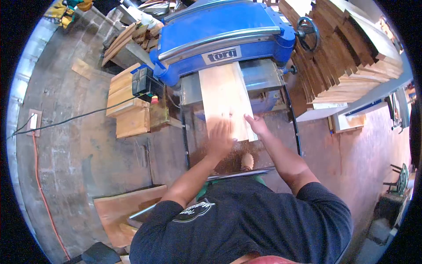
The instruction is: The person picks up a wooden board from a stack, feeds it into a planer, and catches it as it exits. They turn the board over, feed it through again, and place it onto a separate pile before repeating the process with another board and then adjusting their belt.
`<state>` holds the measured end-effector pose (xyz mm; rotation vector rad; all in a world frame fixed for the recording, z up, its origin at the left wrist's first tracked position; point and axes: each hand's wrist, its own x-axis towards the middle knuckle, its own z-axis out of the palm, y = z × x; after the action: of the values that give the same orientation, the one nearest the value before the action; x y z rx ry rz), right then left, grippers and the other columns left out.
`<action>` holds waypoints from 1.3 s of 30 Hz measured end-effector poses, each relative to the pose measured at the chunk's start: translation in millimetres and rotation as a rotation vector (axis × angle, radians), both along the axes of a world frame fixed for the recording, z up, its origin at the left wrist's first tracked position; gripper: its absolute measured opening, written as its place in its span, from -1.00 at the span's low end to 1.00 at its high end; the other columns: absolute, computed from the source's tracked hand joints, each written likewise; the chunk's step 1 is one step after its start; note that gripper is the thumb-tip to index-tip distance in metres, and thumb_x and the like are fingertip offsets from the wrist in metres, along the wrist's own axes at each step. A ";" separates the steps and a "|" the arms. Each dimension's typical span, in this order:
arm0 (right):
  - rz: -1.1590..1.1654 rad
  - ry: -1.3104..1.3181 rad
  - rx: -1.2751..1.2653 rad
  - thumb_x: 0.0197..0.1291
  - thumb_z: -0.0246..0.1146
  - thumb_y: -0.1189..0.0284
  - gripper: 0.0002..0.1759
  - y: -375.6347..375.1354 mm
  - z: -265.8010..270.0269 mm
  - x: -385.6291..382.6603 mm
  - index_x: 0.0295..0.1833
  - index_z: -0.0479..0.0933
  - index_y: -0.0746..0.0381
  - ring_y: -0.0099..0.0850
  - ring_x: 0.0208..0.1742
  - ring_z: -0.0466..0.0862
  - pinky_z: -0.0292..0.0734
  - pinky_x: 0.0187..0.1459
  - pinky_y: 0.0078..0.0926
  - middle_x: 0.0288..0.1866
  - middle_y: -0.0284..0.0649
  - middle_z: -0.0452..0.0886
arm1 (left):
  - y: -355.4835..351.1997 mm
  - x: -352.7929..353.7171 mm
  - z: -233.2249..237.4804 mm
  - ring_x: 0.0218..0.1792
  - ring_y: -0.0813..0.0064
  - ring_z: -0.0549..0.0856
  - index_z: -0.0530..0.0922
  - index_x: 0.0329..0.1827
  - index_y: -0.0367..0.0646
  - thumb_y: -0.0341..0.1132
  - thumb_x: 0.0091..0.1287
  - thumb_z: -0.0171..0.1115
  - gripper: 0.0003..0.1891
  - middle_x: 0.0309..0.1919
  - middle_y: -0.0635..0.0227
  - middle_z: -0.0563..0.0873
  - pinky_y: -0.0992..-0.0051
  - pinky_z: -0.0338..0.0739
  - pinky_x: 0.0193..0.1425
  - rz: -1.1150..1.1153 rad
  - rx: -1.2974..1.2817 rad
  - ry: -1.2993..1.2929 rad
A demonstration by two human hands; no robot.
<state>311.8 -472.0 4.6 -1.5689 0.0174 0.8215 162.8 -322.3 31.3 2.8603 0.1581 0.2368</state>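
A pale wooden board (224, 90) lies on the metal bed of a blue machine (220, 33), its far end under the machine's front. My left hand (220, 134) rests flat on the board's near left part, its fingers spread and somewhat blurred. At the board's right edge is my right hand (257, 124), its thumb on the top face and its other fingers hidden below or beside the edge.
Tall stacks of boards (338, 57) stand to the right of the machine. On the left are a pile of wood blocks (127, 105), a black switch box (144, 81) with a red button, and a black cable (79, 118). An orange cord (41, 189) runs along the floor.
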 end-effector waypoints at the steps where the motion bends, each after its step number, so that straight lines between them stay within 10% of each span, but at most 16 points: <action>1: -0.006 0.009 0.011 0.23 0.30 0.09 -0.47 5.5 -4.2 6.6 -0.05 0.59 0.42 -0.43 -0.22 0.69 0.57 -0.11 -0.44 -0.18 -0.15 0.71 | 0.2 3.9 1.0 0.37 -0.04 0.28 0.34 0.33 -0.29 0.00 0.22 0.19 -0.30 0.32 -0.04 0.37 0.08 0.08 0.47 0.027 -0.004 -0.063; 18: 0.033 -0.275 -0.309 0.07 0.26 -0.23 -0.06 57.9 -23.8 81.7 0.08 0.51 0.56 -0.10 0.08 0.63 0.47 0.12 -0.33 0.10 0.15 0.60 | 53.0 82.9 -0.5 0.37 0.24 0.30 0.41 0.27 -0.15 0.06 0.28 0.11 -0.40 0.31 0.16 0.41 0.12 0.10 0.42 0.209 0.045 -0.103; 24: 0.109 0.283 0.049 0.33 0.18 0.06 -0.61 11.2 5.5 12.8 -0.24 0.42 0.20 -0.43 -0.52 0.58 0.54 -0.46 -0.50 -0.50 -0.27 0.55 | 65.5 91.6 2.2 0.39 0.22 0.29 0.46 0.22 -0.12 -0.03 0.26 0.16 -0.48 0.29 0.16 0.43 0.14 0.06 0.44 0.220 -0.036 -0.149; 31: 0.395 0.394 -0.072 0.36 0.17 0.25 -0.75 19.6 14.0 -92.1 -0.30 0.43 0.19 -0.46 -0.57 0.59 0.55 -0.49 -0.57 -0.52 -0.24 0.56 | 106.8 20.0 5.0 0.22 0.17 0.47 0.61 -0.09 -0.15 -0.26 0.21 0.27 -0.75 0.11 0.18 0.57 0.27 0.32 0.33 0.074 -0.609 -0.265; 35: 0.584 0.043 -0.017 0.36 0.19 0.30 -0.73 81.3 21.1 -111.4 -0.36 0.45 0.23 -0.52 -0.59 0.57 0.52 -0.49 -0.60 -0.52 -0.22 0.59 | 160.2 -76.0 -59.8 -0.15 0.21 0.67 0.61 -0.14 -0.17 -0.30 0.23 0.27 -0.80 -0.08 0.19 0.67 0.30 0.54 0.02 0.376 -0.436 -0.692; 39: 0.710 -0.655 0.024 0.24 0.29 0.31 -0.76 195.2 30.3 -119.5 -0.35 0.51 0.25 -0.38 -0.43 0.64 0.56 -0.26 -0.41 -0.41 -0.20 0.65 | 255.4 -175.6 -91.2 -0.23 0.51 0.63 0.57 -0.10 -0.20 -0.28 0.32 0.22 -0.80 -0.27 0.35 0.65 0.52 0.53 -0.14 0.910 -0.808 -0.471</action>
<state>192.4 -276.8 34.9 -1.7714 -1.0656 0.7872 -12.8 -66.9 -59.9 1.7094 1.1408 0.7818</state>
